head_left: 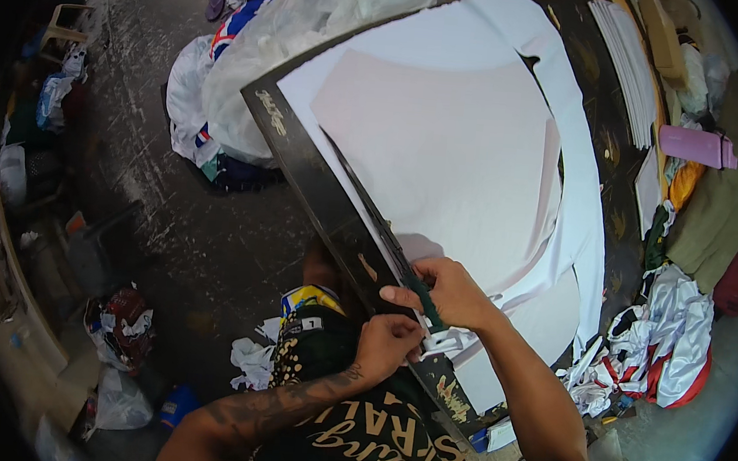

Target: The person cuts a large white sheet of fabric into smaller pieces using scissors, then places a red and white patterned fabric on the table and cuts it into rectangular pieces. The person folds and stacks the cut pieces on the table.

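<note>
A large sheet of white fabric lies over a dark table, with a faintly pinkish panel with curved edges on top. A narrow dark gap runs along the panel's left edge down to my hands. My right hand is closed around scissors with a dark green handle, whose blades point up along that gap. Just below and left, my left hand pinches at the narrow white fabric edge by the table's near side. Crumpled white strips bunch beneath my right hand.
The black table has a straight left edge. Stacked white sheets lie along its right side, near a pink case. A big translucent bag stands beyond the left edge. White and red cloth is heaped at the right.
</note>
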Tool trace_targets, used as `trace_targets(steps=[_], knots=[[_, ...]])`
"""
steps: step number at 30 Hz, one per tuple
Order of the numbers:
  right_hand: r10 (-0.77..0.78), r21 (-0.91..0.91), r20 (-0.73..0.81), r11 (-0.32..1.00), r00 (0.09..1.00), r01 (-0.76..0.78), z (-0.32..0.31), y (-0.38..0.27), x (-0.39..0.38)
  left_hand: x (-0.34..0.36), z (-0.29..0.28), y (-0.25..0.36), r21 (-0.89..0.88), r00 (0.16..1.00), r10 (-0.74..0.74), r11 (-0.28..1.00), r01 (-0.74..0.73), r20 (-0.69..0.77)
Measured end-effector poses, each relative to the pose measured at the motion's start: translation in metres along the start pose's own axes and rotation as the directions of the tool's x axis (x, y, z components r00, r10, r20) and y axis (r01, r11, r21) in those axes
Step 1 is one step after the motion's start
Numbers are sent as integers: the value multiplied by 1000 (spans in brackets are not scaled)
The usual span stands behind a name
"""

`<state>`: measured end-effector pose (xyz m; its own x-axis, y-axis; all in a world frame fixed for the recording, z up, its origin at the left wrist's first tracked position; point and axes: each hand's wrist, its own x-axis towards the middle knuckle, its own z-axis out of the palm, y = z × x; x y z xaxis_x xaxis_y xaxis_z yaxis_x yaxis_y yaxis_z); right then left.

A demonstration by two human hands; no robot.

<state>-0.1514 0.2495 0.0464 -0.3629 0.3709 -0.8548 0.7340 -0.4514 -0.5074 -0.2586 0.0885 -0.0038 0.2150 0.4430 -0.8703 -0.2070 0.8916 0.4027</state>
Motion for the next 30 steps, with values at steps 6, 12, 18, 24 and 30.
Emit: trace_targets(steps=[6, 12, 18, 24, 30], knots=[[5, -101, -39, 995, 999, -9, -4, -30, 21, -2, -8, 9, -20, 995, -8, 1000, 10, 103], [22, -126, -28, 992, 999, -25, -11, -75, 50, 5, -8, 7, -57, 987, -27, 998, 36, 158], [-92, -163, -119, 984, 989, 71, -16, -85, 39, -13, -74, 20, 86, 951, 302, 948, -306, 61], [-75, -17, -354, 997, 932, 74, 29, 15, -74, -75, -292, -76, 858, 267, 847, 501, -111, -460], [80, 268, -435, 962, 897, 44, 115, 83, -129, -106, -347, -276, 955, 963, 222, 283, 89, -155]])
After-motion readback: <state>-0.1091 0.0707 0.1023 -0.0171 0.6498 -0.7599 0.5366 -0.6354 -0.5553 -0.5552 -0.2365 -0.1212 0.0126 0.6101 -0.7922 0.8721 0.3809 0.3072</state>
